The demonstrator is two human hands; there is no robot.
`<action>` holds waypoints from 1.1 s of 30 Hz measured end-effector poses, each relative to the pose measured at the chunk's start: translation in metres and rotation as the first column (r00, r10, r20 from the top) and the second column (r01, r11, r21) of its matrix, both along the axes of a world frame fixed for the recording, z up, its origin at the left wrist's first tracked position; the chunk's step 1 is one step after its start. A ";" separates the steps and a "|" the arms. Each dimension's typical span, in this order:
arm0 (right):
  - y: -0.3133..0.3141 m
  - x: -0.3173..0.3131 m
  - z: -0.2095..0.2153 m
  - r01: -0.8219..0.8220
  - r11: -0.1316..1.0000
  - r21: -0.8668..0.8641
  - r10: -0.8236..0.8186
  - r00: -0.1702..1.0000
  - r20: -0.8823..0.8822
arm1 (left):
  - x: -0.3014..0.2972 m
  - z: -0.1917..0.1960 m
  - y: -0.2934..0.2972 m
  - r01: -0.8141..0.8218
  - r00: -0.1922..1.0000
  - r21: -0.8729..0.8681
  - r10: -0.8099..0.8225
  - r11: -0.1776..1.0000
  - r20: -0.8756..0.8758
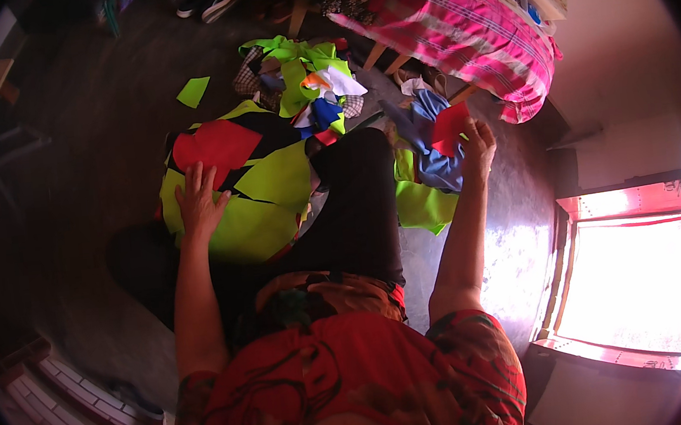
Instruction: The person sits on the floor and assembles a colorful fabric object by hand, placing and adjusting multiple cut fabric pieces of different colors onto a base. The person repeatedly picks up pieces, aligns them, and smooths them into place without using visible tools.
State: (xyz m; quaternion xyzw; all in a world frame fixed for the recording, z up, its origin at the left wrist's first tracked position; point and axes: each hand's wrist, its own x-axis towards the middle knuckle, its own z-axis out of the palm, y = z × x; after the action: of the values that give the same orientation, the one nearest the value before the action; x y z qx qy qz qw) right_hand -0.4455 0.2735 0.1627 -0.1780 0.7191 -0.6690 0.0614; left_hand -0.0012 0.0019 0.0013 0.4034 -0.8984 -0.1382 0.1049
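My left hand point(202, 202) lies with its fingers spread on a patchwork of cloth pieces over my lap. A large yellow-green cloth piece point(255, 226) is under its palm, and a red cloth piece point(225, 144) is by its fingertips. Out to the right, my right hand point(480, 146) is closed on the edge of another red cloth piece point(449, 128), held up from the floor. Below that piece lie a crumpled blue cloth point(440, 170) and a yellow-green cloth point(425, 205).
A heap of mixed fabric scraps point(293, 72) lies ahead on the floor, with one yellow-green scrap point(193, 93) apart to its left. A pink plaid cloth point(475, 32) drapes over wooden-legged furniture at the far right. A bright window point(643, 284) is at the right.
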 end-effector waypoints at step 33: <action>-0.277 0.154 -0.095 -0.731 0.428 0.531 0.896 0.266 -0.356 | -0.001 0.004 0.001 -0.072 0.997 0.084 0.070 0.994 0.024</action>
State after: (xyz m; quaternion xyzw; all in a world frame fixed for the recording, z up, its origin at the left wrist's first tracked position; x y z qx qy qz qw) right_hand -0.2915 -0.0039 0.0678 -0.7140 0.5791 -0.3430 0.1927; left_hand -0.0024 0.0026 0.0053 0.4407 -0.8778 -0.1684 0.0832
